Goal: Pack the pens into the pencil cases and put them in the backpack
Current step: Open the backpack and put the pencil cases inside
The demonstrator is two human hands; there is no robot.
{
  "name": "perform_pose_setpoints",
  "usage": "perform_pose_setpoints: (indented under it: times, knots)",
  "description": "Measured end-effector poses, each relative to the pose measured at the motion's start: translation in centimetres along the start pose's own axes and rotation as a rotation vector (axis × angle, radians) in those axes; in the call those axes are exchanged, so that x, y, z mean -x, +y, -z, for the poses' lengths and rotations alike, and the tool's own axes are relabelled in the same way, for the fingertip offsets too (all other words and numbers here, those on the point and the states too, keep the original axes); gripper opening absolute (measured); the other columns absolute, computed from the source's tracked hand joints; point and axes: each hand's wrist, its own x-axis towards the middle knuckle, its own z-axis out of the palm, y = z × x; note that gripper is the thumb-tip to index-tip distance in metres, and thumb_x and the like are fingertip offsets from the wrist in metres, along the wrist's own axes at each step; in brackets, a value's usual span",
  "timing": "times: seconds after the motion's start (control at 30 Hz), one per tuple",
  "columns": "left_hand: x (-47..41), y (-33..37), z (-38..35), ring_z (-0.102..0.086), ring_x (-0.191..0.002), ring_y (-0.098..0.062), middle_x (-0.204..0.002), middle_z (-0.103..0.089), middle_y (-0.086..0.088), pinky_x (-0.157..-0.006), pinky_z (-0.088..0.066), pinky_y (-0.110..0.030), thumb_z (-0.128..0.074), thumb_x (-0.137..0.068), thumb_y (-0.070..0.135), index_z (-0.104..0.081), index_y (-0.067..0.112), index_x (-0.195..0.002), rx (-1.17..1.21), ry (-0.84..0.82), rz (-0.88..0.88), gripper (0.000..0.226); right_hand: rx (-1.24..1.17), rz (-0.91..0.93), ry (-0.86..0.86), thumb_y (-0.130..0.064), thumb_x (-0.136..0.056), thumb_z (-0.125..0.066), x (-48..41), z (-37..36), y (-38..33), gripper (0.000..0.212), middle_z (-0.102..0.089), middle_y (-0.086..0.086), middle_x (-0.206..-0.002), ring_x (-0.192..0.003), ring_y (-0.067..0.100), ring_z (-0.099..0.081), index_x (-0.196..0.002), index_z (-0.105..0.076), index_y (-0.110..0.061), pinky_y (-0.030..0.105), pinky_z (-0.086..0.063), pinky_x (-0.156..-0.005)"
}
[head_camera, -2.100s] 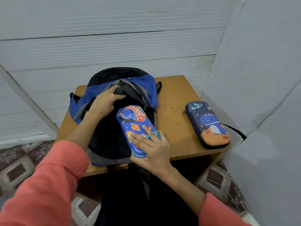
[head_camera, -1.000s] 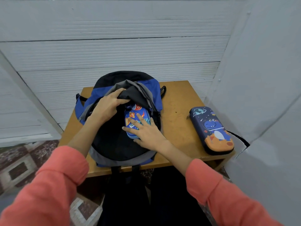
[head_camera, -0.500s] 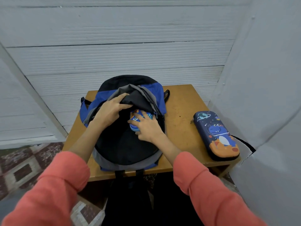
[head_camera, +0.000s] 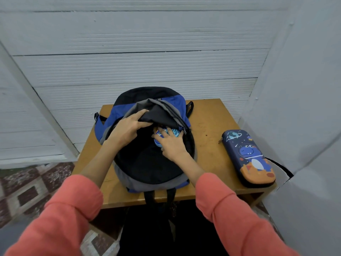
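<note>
Left hand (head_camera: 127, 133) pinches the backpack flap (head_camera: 158, 113), right hand (head_camera: 173, 146) flat on a pencil case (head_camera: 174, 131) — wooden table (head_camera: 208, 145), white walls (head_camera: 147, 67).

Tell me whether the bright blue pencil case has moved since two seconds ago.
Yes. The case slid away from the near table edge into the backpack; only a sliver shows under the right hand.

No word, brand, number or sign can be read anywhere here. The dark-blue pencil case (head_camera: 247, 157) on the surface (head_camera: 208, 126) bears only pictures: a cartoon dinosaur, a ringed planet and stars. A small grey patch near the top of the backpack (head_camera: 177, 106) is too small to tell, and the print on the second pencil case (head_camera: 173, 131) inside it is mostly hidden.
</note>
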Motion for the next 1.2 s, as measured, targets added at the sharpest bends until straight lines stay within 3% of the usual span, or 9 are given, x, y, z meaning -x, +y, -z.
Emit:
perform_pose_setpoints:
  times: [0.1, 0.17, 0.3, 0.37, 0.47, 0.6, 0.7, 0.87, 1.2]
  knots:
    - [0.0, 0.1, 0.1, -0.064, -0.097, -0.039, -0.137, -0.053, -0.018, -0.056, -0.035, -0.023, -0.062, -0.059, -0.025, -0.073, 0.018, -0.114, 0.003, 0.003, -0.001, 0.071, -0.023, 0.002, 0.022, -0.014, -0.093, -0.057, 0.2, -0.4, 0.0, 0.066, -0.013, 0.004, -0.160, -0.147, 0.028, -0.009, -0.148, -0.027, -0.033, 0.072, -0.015, -0.108]
    - [0.0, 0.0, 0.1, -0.064, -0.097, -0.039, -0.137, -0.053, -0.019, -0.055, -0.039, -0.024, -0.062, -0.059, -0.026, -0.073, 0.019, -0.114, 0.015, 0.006, 0.000, 0.071, -0.101, 0.011, 0.100, -0.018, -0.093, -0.057, 1.0, -0.4, 0.4, 0.063, -0.021, 0.005, -0.158, -0.146, 0.026, -0.014, -0.148, -0.029, -0.032, 0.066, -0.014, -0.112]
    - [0.0, 0.1, -0.2, -0.064, -0.097, -0.040, -0.138, -0.052, -0.019, -0.053, -0.047, -0.030, -0.063, -0.059, -0.026, -0.073, 0.019, -0.113, 0.030, 0.004, 0.007, 0.071, -0.410, 0.045, 0.402, -0.017, -0.094, -0.055, 4.3, -0.6, 2.6, 0.046, -0.045, 0.007, -0.146, -0.138, 0.022, -0.036, -0.140, -0.049, -0.021, 0.043, -0.035, -0.112]
    - [0.0, 0.0, -0.3, -0.064, -0.097, -0.041, -0.138, -0.052, -0.020, -0.052, -0.046, -0.030, -0.063, -0.059, -0.025, -0.073, 0.019, -0.112, 0.026, 0.003, 0.004, 0.070, -0.516, -0.004, 0.457, -0.017, -0.095, -0.055, 6.4, -0.5, 4.7, 0.042, -0.047, 0.007, -0.144, -0.137, 0.022, -0.038, -0.137, -0.052, -0.019, 0.039, -0.038, -0.110]
    - [-0.1, -0.1, -0.4, -0.064, -0.099, -0.041, -0.139, -0.051, -0.020, -0.052, -0.047, -0.031, -0.064, -0.058, -0.025, -0.073, 0.019, -0.113, 0.020, -0.014, -0.010, 0.071, -0.470, -0.155, 0.386, -0.023, -0.093, -0.057, 9.8, 0.2, 8.6, 0.051, -0.036, 0.008, -0.152, -0.143, 0.025, -0.027, -0.142, -0.046, -0.025, 0.045, -0.029, -0.115]
    - [-0.3, -0.1, -0.6, -0.066, -0.096, -0.042, -0.136, -0.054, -0.022, -0.052, -0.034, -0.023, -0.064, -0.050, -0.027, -0.075, 0.018, -0.109, -0.008, -0.021, -0.024, 0.075, -0.240, -0.456, 0.184, -0.045, -0.086, -0.061, 13.8, 1.0, 13.2, 0.071, -0.015, 0.007, -0.160, -0.148, 0.028, -0.006, -0.149, -0.030, -0.036, 0.055, -0.013, -0.117]
    - [-0.5, 0.2, -0.7, -0.066, -0.094, -0.041, -0.135, -0.054, -0.022, -0.053, -0.031, -0.023, -0.064, -0.050, -0.027, -0.076, 0.018, -0.108, -0.013, -0.025, -0.039, 0.075, -0.172, -0.617, 0.065, -0.057, -0.078, -0.063, 15.8, 0.8, 15.0, 0.085, -0.007, 0.006, -0.161, -0.147, 0.030, -0.005, -0.150, -0.020, -0.041, 0.058, -0.019, -0.111]
    - [-0.6, 0.3, -1.1, -0.066, -0.097, -0.041, -0.137, -0.053, -0.021, -0.051, -0.043, -0.027, -0.065, -0.053, -0.025, -0.076, 0.019, -0.108, 0.000, -0.031, -0.032, 0.071, -0.107, -0.670, -0.046, -0.068, -0.074, -0.060, 17.7, -0.1, 15.8, 0.097, 0.006, 0.001, -0.162, -0.146, 0.031, -0.009, -0.151, -0.005, -0.044, 0.060, -0.026, -0.108]
    - [-0.4, -0.2, -1.7, -0.064, -0.101, -0.042, -0.141, -0.050, -0.019, -0.049, -0.044, -0.029, -0.067, -0.057, -0.023, -0.074, 0.022, -0.112, 0.005, -0.053, 0.001, 0.071, -0.137, -0.643, -0.043, -0.054, -0.072, -0.065, 19.2, -0.4, 16.3, 0.102, 0.004, -0.004, -0.162, -0.144, 0.032, -0.009, -0.148, 0.002, -0.050, 0.052, -0.040, -0.096]
